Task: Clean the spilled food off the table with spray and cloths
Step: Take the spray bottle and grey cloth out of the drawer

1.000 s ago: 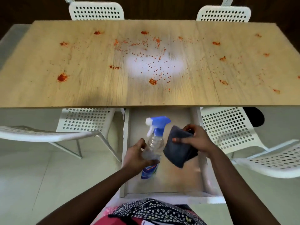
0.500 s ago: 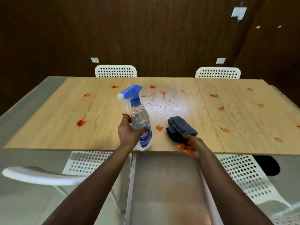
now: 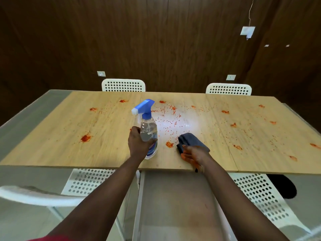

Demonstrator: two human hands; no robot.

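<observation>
Since a moment ago your left hand (image 3: 139, 145) has set the spray bottle (image 3: 148, 131) upright on the table (image 3: 69, 145) near its near edge, fingers wrapped around it. Your right hand (image 3: 193, 153) lies loosely spread on the dark cloth (image 3: 188, 139), just right of the red spill (image 3: 169, 144).

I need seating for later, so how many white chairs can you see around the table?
4. Two chair backs at the far edge: far left chair and far right chair. Two on the near side: near left chair and near right chair. Others may be out of view.
</observation>
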